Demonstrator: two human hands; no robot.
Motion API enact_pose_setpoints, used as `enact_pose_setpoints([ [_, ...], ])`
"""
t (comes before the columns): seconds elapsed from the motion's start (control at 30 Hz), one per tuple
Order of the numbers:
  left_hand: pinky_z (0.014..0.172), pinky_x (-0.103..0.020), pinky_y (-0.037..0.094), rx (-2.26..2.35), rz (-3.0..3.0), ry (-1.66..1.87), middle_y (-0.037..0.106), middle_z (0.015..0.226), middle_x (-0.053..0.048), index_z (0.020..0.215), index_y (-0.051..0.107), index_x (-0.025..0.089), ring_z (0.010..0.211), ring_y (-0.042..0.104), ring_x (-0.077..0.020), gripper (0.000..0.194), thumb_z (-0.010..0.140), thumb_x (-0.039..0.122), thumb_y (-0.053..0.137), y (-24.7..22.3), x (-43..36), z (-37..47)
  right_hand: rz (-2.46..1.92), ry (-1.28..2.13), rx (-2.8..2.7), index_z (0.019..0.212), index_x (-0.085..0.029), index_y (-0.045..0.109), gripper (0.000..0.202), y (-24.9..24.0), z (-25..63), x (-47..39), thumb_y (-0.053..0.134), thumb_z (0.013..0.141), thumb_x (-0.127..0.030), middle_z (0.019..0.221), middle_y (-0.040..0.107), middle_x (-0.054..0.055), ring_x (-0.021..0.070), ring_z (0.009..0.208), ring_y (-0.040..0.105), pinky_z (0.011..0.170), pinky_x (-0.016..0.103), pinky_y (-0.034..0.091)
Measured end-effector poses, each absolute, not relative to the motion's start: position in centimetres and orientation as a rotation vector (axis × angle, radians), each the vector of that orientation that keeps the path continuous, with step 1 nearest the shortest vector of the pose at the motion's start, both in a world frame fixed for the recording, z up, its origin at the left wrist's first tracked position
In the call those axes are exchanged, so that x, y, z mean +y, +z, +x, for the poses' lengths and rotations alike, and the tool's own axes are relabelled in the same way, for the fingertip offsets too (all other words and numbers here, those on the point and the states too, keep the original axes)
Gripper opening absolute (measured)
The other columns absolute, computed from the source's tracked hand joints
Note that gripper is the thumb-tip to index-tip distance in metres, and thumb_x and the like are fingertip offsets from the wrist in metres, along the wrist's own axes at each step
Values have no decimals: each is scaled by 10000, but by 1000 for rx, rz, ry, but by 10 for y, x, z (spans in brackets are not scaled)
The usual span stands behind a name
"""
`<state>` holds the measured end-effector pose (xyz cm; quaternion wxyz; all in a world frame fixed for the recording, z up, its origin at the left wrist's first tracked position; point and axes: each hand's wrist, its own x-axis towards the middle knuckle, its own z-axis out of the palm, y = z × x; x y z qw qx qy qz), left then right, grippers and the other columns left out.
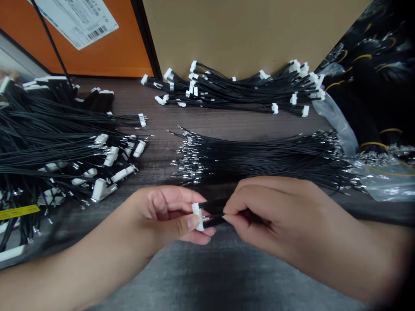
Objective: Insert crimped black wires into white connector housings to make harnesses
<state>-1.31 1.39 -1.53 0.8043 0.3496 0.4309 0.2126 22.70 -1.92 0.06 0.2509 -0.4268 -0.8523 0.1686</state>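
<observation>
Between thumb and fingers, my left hand (pixel 171 216) grips a small white connector housing (pixel 198 217). Black wires (pixel 212 220) run out of its right side toward my right hand (pixel 269 211). That hand is closed, with thumb and index finger pinching a black wire close to the housing; the wire's metal end shows at the housing's edge. How far the end sits inside the housing I cannot tell. Just beyond both hands lies a wide bundle of loose black wires (pixel 253 155) with silver crimped ends.
Black cables with white connectors (pixel 240 88) lie along a cardboard box (pixel 246 34) at the back. Another heap of wired connectors (pixel 65 142) covers the left side, before an orange box (pixel 106 47). Bundled wires (pixel 366 108) and clear plastic bags (pixel 389 181) occupy the right.
</observation>
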Motion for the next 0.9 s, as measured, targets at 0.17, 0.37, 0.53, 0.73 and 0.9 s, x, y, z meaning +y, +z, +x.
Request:
enact_pose_setpoints([
  [0.17,767,-220,699,918,701,458,912,865,68,905,901,256,806,870,-153,129,826,252,1002,-14,15,-11,-1135,390,-2360,780,-199,671,353,2,228,-20,504,1082,-127,723,679,-22,100,619,604,584,257,484],
  [0.37,787,-229,698,934,729,447,914,871,84,915,906,277,801,869,-148,75,882,225,950,-10,14,-12,-1160,499,-2328,815,-199,670,280,2,227,-18,538,1052,-127,731,678,-29,85,598,597,547,228,462],
  [0.53,790,-223,704,914,716,444,917,880,70,932,915,297,809,870,-150,123,844,283,1000,-13,14,-14,-1284,647,-2310,806,-218,675,211,3,225,-18,604,994,-150,730,694,-19,98,558,575,508,252,428],
  [0.73,785,-227,714,875,709,490,918,893,13,955,922,263,825,868,-164,198,796,291,1037,-22,13,-13,-1371,903,-2173,731,-232,675,205,5,225,-15,662,905,-124,676,663,-56,70,524,533,460,221,394],
  [0.9,803,-231,709,873,732,471,910,896,5,952,927,262,850,850,-162,154,830,297,1014,-20,13,-13,-1418,1008,-2080,665,-237,664,227,6,221,-13,684,821,-73,629,648,-72,63,488,513,432,210,368],
])
